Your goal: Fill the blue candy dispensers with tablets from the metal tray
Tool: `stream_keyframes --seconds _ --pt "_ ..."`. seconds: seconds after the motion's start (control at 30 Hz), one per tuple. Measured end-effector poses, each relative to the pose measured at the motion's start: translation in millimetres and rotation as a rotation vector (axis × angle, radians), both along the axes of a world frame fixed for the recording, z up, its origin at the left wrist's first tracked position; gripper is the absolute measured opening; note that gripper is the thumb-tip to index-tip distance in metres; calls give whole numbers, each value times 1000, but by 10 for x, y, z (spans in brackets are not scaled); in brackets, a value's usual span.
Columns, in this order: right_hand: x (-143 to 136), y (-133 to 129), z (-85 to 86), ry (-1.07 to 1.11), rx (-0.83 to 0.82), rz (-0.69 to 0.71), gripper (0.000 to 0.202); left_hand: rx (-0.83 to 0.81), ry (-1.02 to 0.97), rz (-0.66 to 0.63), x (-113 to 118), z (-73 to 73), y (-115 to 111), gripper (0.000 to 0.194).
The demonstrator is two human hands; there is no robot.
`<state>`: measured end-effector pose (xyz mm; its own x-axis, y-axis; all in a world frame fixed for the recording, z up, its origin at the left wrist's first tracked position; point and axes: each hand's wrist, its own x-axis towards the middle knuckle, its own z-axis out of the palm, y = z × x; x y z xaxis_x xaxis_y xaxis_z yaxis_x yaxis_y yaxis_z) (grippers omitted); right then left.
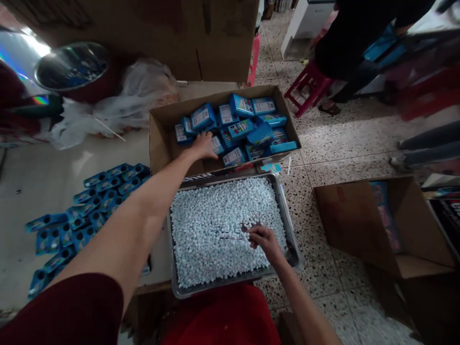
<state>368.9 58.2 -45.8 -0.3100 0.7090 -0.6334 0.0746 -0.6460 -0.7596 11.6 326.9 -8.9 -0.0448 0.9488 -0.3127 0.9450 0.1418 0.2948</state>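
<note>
right hand (264,239) lower centre, fingers curled loose, tips down in white pellets filling metal tray (292,239), nothing clearly pinched. tray hangs off desk (43,177) edge, handy reach. left hand (203,145) mid-frame, spread flat on blue boxes (244,127) piled in cardboard carton (161,139), no grip. blue lids (82,215) fanned left.

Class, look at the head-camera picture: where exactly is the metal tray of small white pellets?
The metal tray sits low in the centre, just in front of the cardboard box of blue packs, with the right hand resting in its pellets.
</note>
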Motion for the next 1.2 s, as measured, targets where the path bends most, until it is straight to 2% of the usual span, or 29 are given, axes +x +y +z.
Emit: stream_keyframes --seconds 0.07,0.17,0.2,0.23,0.27,0.33,0.4,0.5,0.6,0.73,0.8,0.9,0.97,1.03,1.13,1.2 --pt "92 24 283 20 -2 -39 29 160 -148 41 -151 394 -369 108" --pt "180 118 728 38 5 -62 27 389 -342 43 -296 1041 -1149 105" --pt "193 163 873 43 9 -63 27 446 -391 48 -288 1185 -1437 103" --pt "195 213 1013 45 15 -57 27 471 -436 83 -249 1271 -1718 100" --pt "186 264 1145 44 24 -49 26 471 -478 143 -183 1297 -1983 95" --pt "137 368 1366 38 39 -37 25 387 -572 292 -6 1208 -2433 82" --pt "52 463 1506 37 58 -23 24 222 -701 402 175 1027 -2750 71" --pt "-100 597 1539 20 112 39 22 -32 -899 404 350 798 -2998 61" --pt "-228 736 1440 -24 169 158 21 -155 -1016 347 396 683 -3083 55" --pt "-348 871 1384 -106 253 307 20 -220 -1102 301 390 581 -3122 64" --pt "-422 865 1442 -181 356 393 14 -232 -1128 243 392 526 -3122 62" --pt "-614 731 1590 -324 629 547 12 -266 -1180 168 414 420 -3094 59" --pt "-782 588 1692 -428 825 646 16 -304 -1246 166 436 330 -3071 61" --pt "-912 455 1791 -509 948 712 19 -331 -1323 187 454 240 -3061 64" --pt "-823 353 1919 -519 936 659 19 -352 -1395 229 456 145 -3085 66" --pt "-484 366 1935 -496 806 522 19 -348 -1409 267 435 116 -3120 68"
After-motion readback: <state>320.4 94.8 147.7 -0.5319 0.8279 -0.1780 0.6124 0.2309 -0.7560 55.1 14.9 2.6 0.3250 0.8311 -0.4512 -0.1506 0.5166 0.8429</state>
